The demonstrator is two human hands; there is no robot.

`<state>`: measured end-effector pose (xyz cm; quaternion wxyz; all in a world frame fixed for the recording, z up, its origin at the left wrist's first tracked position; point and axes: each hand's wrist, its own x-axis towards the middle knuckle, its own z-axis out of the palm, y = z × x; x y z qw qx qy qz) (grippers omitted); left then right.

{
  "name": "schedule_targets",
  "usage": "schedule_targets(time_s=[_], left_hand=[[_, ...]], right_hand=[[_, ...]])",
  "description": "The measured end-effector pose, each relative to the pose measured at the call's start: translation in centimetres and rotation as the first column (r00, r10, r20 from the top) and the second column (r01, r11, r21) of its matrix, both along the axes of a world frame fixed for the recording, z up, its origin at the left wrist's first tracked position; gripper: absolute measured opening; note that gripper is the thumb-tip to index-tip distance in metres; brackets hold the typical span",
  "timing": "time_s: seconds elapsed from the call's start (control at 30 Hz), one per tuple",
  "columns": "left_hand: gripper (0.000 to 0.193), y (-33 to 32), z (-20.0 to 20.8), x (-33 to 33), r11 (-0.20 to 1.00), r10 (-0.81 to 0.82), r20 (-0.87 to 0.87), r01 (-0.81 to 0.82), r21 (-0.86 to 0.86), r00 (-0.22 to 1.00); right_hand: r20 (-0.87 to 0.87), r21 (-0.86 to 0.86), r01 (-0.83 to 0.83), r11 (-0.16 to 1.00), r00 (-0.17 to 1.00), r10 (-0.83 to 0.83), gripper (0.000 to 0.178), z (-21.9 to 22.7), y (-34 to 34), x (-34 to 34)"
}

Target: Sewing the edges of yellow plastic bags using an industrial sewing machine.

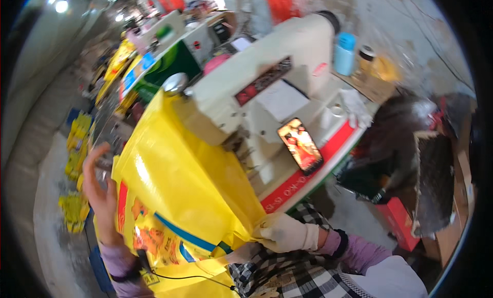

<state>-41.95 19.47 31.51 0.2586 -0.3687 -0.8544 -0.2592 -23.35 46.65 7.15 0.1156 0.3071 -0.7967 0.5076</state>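
Note:
A large glossy yellow printed plastic sack (174,180) is spread in front of me, its upper part beneath the head of a cream sewing machine (303,46). My right hand (285,234), in a white glove, is closed on the sack's near right edge by my checked apron (287,272). At the sack's left side my bare left hand (100,190) is raised, fingers curved and apart, with nothing in it. Where the sack meets the needle area is blurred and partly hidden by the machine head.
On the machine bed lie a lit phone (300,146), a white paper (282,100) and a white glove (354,108). Behind stands a blue bottle (344,54). Yellow bundles (77,144) lie along the floor at left; a red box (398,223) sits at right.

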Motion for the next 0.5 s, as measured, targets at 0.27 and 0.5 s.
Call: schedule_targets(time_s=[0.27, 0.5], left_hand=[[0.021, -9.9, -12.2, -9.6, 0.978, 0.190, -0.030, -0.192, -0.081, 0.981], [0.031, -30.1, 4.3, -17.8, 0.705, 0.597, -0.417, -0.696, -0.134, 0.685]], right_hand=[[0.328, -0.077, 0.253, 0.964, 0.920, -0.215, 0.033, 0.8, 1.5, 5.8], [0.261, -0.188, 0.241, 0.952, 0.947, -0.188, 0.027, 2.9, -4.3, 1.2]])
